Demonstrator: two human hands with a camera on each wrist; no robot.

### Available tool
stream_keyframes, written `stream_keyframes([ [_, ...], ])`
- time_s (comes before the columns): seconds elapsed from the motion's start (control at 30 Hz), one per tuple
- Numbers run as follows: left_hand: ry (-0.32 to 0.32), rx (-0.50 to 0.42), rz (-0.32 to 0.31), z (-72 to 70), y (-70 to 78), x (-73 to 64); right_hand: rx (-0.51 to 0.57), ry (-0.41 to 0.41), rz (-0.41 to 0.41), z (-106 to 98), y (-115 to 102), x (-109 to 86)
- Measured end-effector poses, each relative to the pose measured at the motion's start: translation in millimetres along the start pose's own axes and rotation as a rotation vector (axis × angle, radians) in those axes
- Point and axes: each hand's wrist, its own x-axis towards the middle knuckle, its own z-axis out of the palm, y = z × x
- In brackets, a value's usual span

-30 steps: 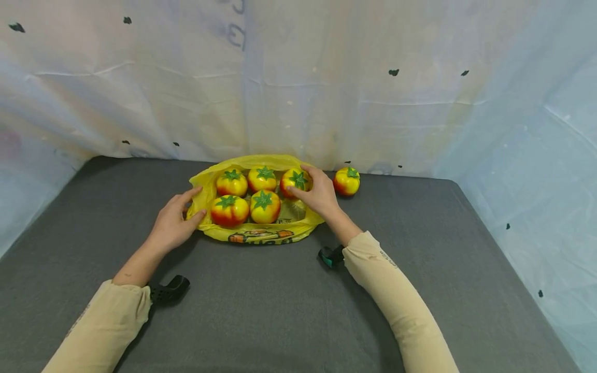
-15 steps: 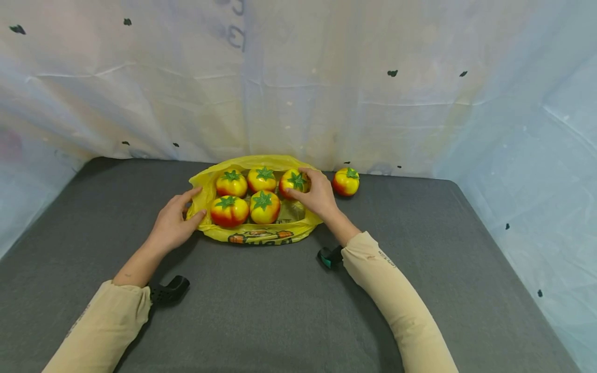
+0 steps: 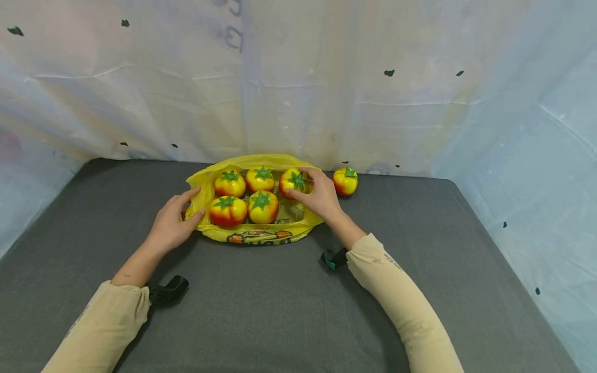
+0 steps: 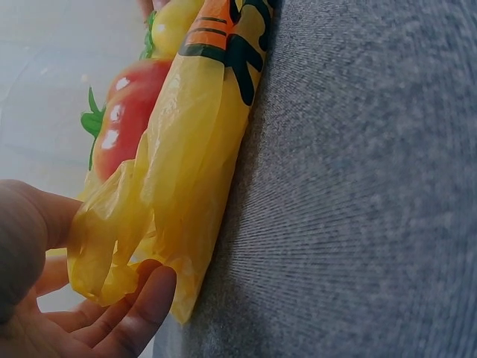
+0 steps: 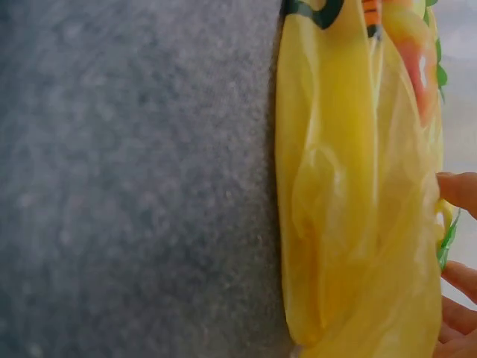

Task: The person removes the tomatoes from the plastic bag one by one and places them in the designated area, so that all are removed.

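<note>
A yellow plastic bag [image 3: 261,237] with dark print lies open at the far side of the table. Several shiny yellow-and-red artificial tomatoes with green leafy tops sit inside in two rows, among them a front-left tomato [image 3: 228,211]. My left hand [image 3: 172,224] holds the bag's left end; the left wrist view has crumpled plastic between thumb and fingers [image 4: 153,302]. With thumb and fingers on opposite sides, my right hand [image 3: 322,197] grips the back-right tomato [image 3: 290,178] inside the bag. In the right wrist view the bag's wall [image 5: 335,194] covers most of that tomato.
Another tomato [image 3: 344,182] stands outside the bag, just right of my right hand, near the table's back edge. Pale plastic sheeting [image 3: 298,103] rises behind the dark grey table [image 3: 261,311] and along its sides. Black wrist mounts [image 3: 170,289] stick out below both hands.
</note>
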Motion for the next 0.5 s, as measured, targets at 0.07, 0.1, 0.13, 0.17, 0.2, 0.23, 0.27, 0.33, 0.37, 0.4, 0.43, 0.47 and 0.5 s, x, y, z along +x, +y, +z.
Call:
stream_keyframes([
  [0.07,0.001,0.001,0.005,0.1,0.2,0.0,0.015,0.002,-0.002,-2.9,-0.9,-2.5],
  [0.1,0.001,0.002,0.007,0.1,0.3,-0.1,0.024,0.005,-0.007,-4.4,-1.1,-3.6],
  [0.13,0.0,0.003,0.009,0.1,0.2,-0.1,0.029,0.007,-0.013,-5.9,-1.2,-4.9],
  [0.17,0.0,0.005,0.011,0.0,0.1,-0.1,0.034,0.009,-0.017,-7.4,-1.3,-6.2],
  [0.2,0.001,0.006,0.012,-0.1,-0.2,0.0,0.041,0.011,-0.024,-8.9,-1.1,-7.3],
  [0.23,0.002,0.009,0.011,-0.1,-0.5,0.1,0.048,0.013,-0.029,-10.4,-0.9,-8.4],
  [0.27,0.004,0.012,0.01,-0.2,-0.8,0.2,0.052,0.014,-0.035,-11.8,-0.7,-9.4],
  [0.33,0.008,0.02,0.01,-0.4,-1.0,0.3,0.061,0.015,-0.039,-14.8,-0.1,-12.0],
  [0.37,0.01,0.023,0.01,-0.5,-1.0,0.3,0.066,0.015,-0.039,-16.3,0.1,-13.3],
  [0.4,0.01,0.024,0.007,-0.5,-0.9,0.3,0.07,0.014,-0.04,-17.8,0.3,-14.5],
  [0.43,0.009,0.024,0.006,-0.4,-0.6,0.2,0.071,0.014,-0.039,-19.3,0.5,-15.9],
  [0.47,0.009,0.025,0.005,-0.4,-0.2,0.0,0.074,0.012,-0.036,-20.6,0.6,-17.3],
  [0.5,0.008,0.026,0.004,-0.4,0.2,-0.2,0.075,0.011,-0.032,-22.0,0.8,-19.0],
])
